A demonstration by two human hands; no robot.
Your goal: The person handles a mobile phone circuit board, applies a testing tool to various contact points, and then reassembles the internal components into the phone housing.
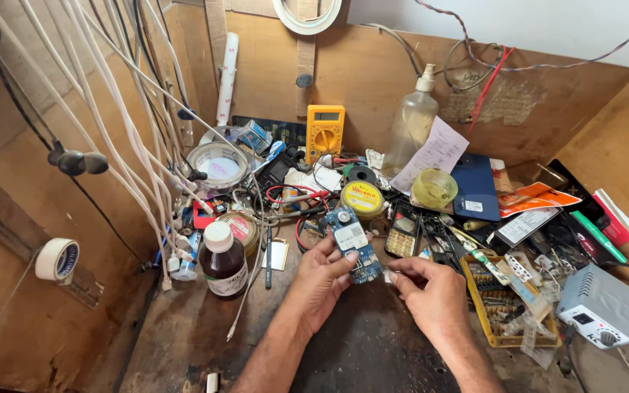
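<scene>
Board: blue circuit board (354,244) sits upright in my left hand, long side pointing away from me, a round silver part near its top and a pale rectangle below it.
Left hand: my left hand (323,279) grasps the board from the left and beneath, thumb pressed on its lower face, fingers wrapped behind.
Right hand: my right hand (431,291) is pinched, thumb and forefinger closed on a small pale piece (389,276) just beside the board's lower right corner; what the piece is I cannot tell.
Relation: board lies between my hands, held by the left, with the right fingertips nearly touching its bottom edge.
Bench: dark, worn wooden bench (358,349) under both hands.
Left of hands: brown bottle (222,260) with a white cap stands near my left wrist; white cables (121,138) hang down past it.
Behind board: yellow tin (362,198), yellow multimeter (325,131) against the back wall, clear spray bottle (411,120) beside it.
Right of hands: yellow tray (478,306) of small parts just beside my right hand; grey box (600,304) with a knob further right.
Far left: tape roll (57,259) hangs on the side wall.
</scene>
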